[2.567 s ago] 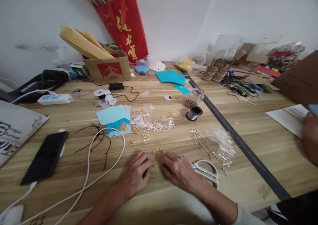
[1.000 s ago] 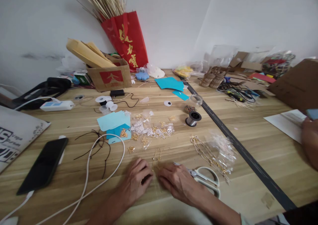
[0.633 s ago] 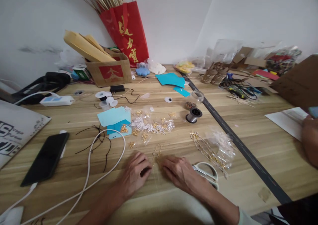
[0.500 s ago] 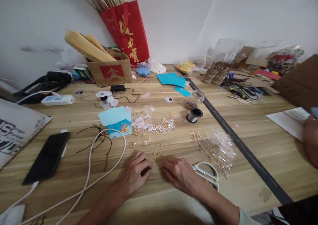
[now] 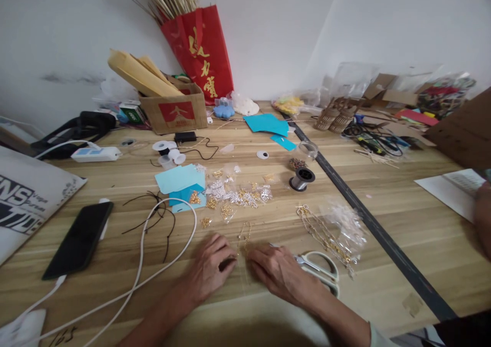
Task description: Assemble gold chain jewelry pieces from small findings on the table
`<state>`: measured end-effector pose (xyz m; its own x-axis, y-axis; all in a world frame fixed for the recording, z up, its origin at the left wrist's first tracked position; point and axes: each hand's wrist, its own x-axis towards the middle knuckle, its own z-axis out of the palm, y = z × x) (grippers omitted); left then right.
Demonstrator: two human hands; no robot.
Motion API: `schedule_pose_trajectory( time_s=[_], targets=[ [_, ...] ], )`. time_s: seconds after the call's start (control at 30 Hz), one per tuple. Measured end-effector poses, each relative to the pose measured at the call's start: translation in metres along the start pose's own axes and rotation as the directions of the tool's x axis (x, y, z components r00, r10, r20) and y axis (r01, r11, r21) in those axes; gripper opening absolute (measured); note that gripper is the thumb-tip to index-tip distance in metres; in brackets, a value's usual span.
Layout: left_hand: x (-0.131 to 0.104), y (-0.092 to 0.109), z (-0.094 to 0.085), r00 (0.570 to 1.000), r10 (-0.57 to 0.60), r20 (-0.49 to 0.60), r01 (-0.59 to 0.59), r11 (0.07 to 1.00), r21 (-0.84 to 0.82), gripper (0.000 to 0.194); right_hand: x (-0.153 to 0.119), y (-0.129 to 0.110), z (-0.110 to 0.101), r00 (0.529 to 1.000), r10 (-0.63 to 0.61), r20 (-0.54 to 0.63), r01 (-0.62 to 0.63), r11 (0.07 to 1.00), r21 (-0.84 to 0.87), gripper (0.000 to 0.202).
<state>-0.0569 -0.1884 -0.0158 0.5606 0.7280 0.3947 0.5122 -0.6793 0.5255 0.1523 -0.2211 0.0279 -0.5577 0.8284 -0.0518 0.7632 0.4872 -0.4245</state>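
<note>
A thin gold chain (image 5: 244,233) lies in a loop on the table, its two ends running down to my fingertips. My left hand (image 5: 214,265) is curled with thumb and fingers pinched at the chain's left end. At the other end, my right hand (image 5: 276,268) is closed, palm down, its fingertips hiding what they grip. A fine, pale thread seems to run down between the hands. Scissors with white handles (image 5: 320,268) lie beside and partly behind my right wrist. Past my hands are small piles of gold findings (image 5: 227,211) and silver findings (image 5: 217,190).
Finished-looking chains (image 5: 318,232) and small plastic bags (image 5: 347,224) lie at right. A wire spool (image 5: 302,179) stands behind them. White cable (image 5: 140,250) loops beside my left arm, near a phone (image 5: 79,239). A person's hand (image 5: 483,216) is by paper (image 5: 445,188) at far right.
The whole view has shifted slightly, so things sit a little further right. Both hands stay at the gold chain with hardly any movement.
</note>
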Motion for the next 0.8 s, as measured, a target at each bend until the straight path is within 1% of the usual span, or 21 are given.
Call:
schedule_pose_trajectory(
  time_s=[0.2, 0.37, 0.53, 0.67, 0.8],
  targets=[
    [0.0001, 0.0006, -0.0011, 1.000, 0.010, -0.005, -0.010, 1.000, 0.000, 0.009, 0.0006, 0.0013, 0.0012, 1.000, 0.007, 0.003, -0.007, 1.000, 0.001, 0.010],
    [0.0005, 0.0008, -0.0014, 1.000, 0.008, -0.023, -0.008, 1.000, 0.000, 0.011, 0.0011, 0.0027, 0.0023, 1.000, 0.006, 0.005, -0.006, 0.999, 0.034, 0.010],
    [0.0004, 0.0006, -0.0015, 0.998, 0.032, -0.047, -0.031, 0.999, 0.023, 0.012, 0.0038, 0.0060, 0.0062, 0.999, -0.008, -0.034, 0.011, 0.997, 0.079, 0.010],
    [0.0006, 0.0020, -0.0020, 0.998, 0.008, -0.070, -0.006, 1.000, 0.028, 0.020, 0.0048, 0.0055, 0.0061, 0.996, -0.022, -0.090, 0.031, 0.994, 0.104, 0.009],
    [-0.0016, 0.0018, -0.0026, 0.994, -0.045, -0.100, 0.053, 0.996, 0.070, 0.036, 0.0026, -0.0029, -0.0001, 0.987, -0.122, -0.103, 0.123, 0.992, 0.003, 0.010]
  ],
)
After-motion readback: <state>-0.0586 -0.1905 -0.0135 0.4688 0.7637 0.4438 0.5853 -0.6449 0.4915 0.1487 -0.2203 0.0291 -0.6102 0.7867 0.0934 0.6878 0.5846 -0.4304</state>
